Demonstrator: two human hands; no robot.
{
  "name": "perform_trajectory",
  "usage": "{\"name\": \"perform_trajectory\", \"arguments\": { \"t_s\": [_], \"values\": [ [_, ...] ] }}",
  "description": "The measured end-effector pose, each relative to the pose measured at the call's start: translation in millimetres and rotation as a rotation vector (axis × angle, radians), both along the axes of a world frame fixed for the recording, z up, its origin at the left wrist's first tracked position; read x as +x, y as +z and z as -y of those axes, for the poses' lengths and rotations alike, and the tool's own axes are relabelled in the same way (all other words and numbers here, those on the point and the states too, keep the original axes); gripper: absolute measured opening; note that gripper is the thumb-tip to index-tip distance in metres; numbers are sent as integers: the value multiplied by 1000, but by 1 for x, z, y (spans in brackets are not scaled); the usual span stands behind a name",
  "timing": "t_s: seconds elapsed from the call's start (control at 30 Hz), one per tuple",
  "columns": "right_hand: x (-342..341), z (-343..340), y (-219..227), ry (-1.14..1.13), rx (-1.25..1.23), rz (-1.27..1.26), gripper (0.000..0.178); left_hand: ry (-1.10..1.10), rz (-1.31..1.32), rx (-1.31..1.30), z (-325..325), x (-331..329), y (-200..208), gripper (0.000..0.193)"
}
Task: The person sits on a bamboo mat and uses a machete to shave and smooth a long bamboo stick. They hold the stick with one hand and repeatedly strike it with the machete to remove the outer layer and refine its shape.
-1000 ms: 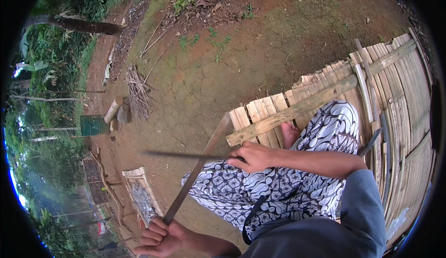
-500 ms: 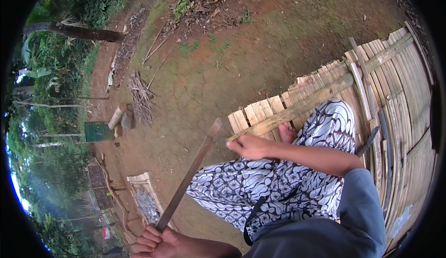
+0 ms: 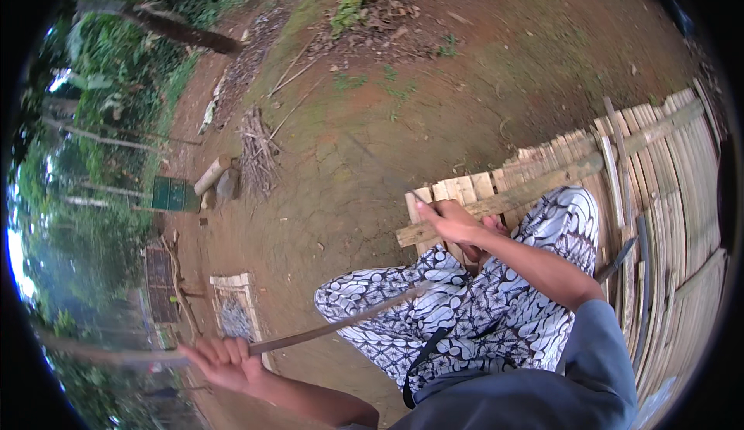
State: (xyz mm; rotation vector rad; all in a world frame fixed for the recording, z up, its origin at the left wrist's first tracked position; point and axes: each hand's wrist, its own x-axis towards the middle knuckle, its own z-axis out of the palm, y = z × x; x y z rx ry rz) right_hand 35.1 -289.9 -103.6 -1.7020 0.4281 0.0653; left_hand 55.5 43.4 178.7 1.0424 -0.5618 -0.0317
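Note:
My left hand (image 3: pixel 225 362) at the lower left is closed around a long, flat brown strip (image 3: pixel 341 323), bamboo or wood by its look. One end of the strip lies over the patterned cloth (image 3: pixel 380 290) on my lap; the other runs out past my fist to the left, blurred. My right hand (image 3: pixel 453 221), above my bare foot (image 3: pixel 493 225) and near the platform's corner, is closed on a thin, dark, blade-like tool (image 3: pixel 418 196). Its far part points up and left over the soil and is smeared by motion. The two hands are well apart.
I sit on a bamboo slat platform (image 3: pixel 666 190) with a thick edge pole (image 3: pixel 535 190). Loose strips and a dark blade-shaped piece (image 3: pixel 617 261) lie at my right. Across the dirt are a stick bundle (image 3: pixel 257 151), a green metal container (image 3: pixel 175 195) and a framed bed (image 3: pixel 232 310).
My left hand has risen slightly and swung the strip from steep to nearly level, its end now over my lap. My right hand has shifted right and up; its thin dark tool now shows. The view has tilted.

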Motion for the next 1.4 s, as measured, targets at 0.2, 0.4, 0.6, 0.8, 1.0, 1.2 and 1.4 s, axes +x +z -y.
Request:
{"name": "perform_trajectory", "arguments": {
  "t_s": [0.2,0.4,0.6,0.8,1.0,1.2,1.4],
  "values": [
    [-9,-6,3,60,-120,132,58,-458,-430,-131,-13,38,-21,61],
    [-68,-33,50,83,-352,328,34,-351,-587,-29,31,35,-65,56],
    [-88,-34,126,157,-666,562,34,-219,-616,15,103,-4,-96,53],
    [-102,-42,198,265,-1174,741,49,-830,-587,-238,121,-9,-117,55],
    [-100,-68,235,380,-1465,782,46,-1008,-594,-148,112,-29,-119,62],
    [-98,-70,261,335,-1547,601,49,-913,-676,-80,100,-56,-133,59],
    [-108,-86,255,446,-1477,470,52,-1006,-681,-153,95,-57,-135,58]
  ]
}}
